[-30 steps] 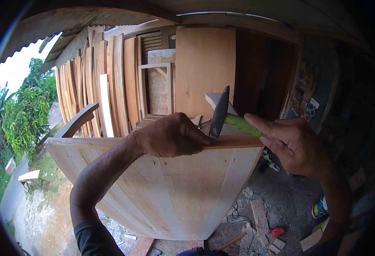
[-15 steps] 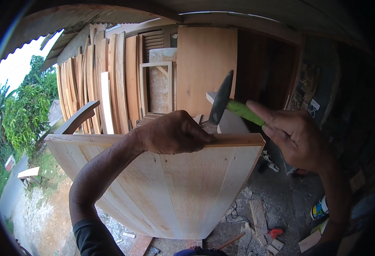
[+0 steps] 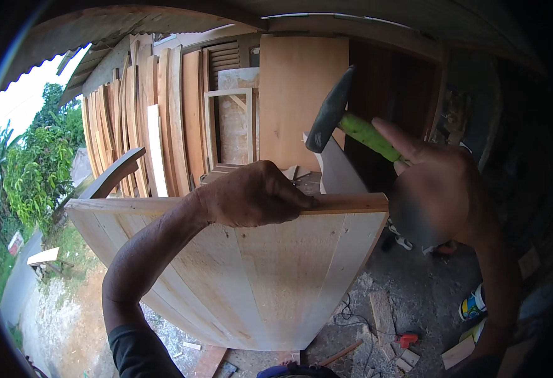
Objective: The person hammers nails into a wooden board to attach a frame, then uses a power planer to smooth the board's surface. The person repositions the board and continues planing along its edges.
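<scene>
A panel of pale planks (image 3: 276, 271) stands on edge in front of me, with a narrow wooden strip (image 3: 352, 203) along its top. My left hand (image 3: 251, 196) rests closed on that strip, thumb and fingers pinched together near its right part. Whatever is between those fingertips is hidden or too small to make out. To the right, my right hand (image 3: 434, 189) grips the green handle of a hammer (image 3: 332, 110). Its dark metal head is raised above the strip, clear of the wood and the left hand.
Boards (image 3: 163, 120) lean against the back wall, beside a wooden frame (image 3: 251, 129) and a large flat sheet (image 3: 301, 101). A curved wooden piece (image 3: 116, 173) rises behind the panel's left end. On the floor lie a red power tool (image 3: 406, 340), a cord and wood offcuts (image 3: 382, 315).
The hammer has risen, its head moving up away from the panel's top edge with my right hand. My left hand keeps its place on the strip.
</scene>
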Available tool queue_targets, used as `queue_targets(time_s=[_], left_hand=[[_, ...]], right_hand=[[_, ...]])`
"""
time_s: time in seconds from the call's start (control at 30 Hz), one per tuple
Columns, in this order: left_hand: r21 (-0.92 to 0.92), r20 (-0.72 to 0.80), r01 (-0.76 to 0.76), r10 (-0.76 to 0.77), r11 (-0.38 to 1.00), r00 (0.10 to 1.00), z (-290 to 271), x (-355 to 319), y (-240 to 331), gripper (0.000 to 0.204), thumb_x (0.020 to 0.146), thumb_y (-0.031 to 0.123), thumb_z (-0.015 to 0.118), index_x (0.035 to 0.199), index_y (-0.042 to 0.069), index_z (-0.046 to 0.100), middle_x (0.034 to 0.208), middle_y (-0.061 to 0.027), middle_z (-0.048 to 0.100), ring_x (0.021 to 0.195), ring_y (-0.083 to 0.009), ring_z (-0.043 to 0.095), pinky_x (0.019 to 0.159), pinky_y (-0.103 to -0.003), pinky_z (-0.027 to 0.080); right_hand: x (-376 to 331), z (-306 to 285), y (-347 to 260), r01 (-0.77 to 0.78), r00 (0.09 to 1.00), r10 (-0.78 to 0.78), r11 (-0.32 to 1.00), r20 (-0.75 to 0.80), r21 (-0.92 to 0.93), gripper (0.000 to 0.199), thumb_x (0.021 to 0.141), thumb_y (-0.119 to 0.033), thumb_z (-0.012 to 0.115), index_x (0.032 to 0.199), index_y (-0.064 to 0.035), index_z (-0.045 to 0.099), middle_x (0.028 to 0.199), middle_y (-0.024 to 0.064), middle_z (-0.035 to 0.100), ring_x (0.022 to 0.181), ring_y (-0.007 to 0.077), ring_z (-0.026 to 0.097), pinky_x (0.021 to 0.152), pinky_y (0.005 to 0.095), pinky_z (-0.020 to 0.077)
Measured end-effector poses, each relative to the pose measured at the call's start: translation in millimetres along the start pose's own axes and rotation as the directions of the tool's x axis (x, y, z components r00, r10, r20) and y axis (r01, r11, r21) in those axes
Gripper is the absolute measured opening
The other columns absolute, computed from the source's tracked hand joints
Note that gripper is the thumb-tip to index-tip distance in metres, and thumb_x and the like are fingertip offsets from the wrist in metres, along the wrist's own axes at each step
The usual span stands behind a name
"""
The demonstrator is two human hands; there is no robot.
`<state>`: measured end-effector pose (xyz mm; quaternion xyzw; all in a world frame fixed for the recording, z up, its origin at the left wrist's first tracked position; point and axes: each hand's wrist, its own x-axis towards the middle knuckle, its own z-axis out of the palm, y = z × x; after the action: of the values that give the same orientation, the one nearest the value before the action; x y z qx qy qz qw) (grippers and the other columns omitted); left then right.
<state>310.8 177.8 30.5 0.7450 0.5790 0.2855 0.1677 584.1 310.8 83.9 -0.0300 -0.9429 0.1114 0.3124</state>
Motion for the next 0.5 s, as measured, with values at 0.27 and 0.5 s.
queue_targets(time_s=[0.27,0.5], left_hand=[[0.045,-0.253,0.004,0.007,0.999,0.967,6,1,0,0.024,0.093,0.0,0.064,0.115,0.0,0.075,0.095,-0.014,0.078,0.083,-0.0158,0.074,0.077,-0.031,0.06],[0.103,-0.279,0.067,-0.036,0.992,0.96,7,3,0,0.023,0.092,0.001,0.064,0.112,-0.003,0.075,0.097,-0.0163,0.076,0.083,-0.0176,0.073,0.079,-0.031,0.059]], right_hand=[[1,1,5,0.074,0.997,-0.074,0.997,-0.033,-0.005,0.042,0.1,-0.003,0.059,0.142,-0.0034,0.058,0.082,0.0171,0.074,0.059,0.0134,0.062,0.058,0.0318,0.0498],[12,-16,6,-0.036,0.975,0.057,0.994,0.213,-0.101,0.04,0.101,-0.003,0.057,0.141,-0.0053,0.06,0.079,0.0185,0.073,0.055,0.0132,0.06,0.055,0.0333,0.0477]])
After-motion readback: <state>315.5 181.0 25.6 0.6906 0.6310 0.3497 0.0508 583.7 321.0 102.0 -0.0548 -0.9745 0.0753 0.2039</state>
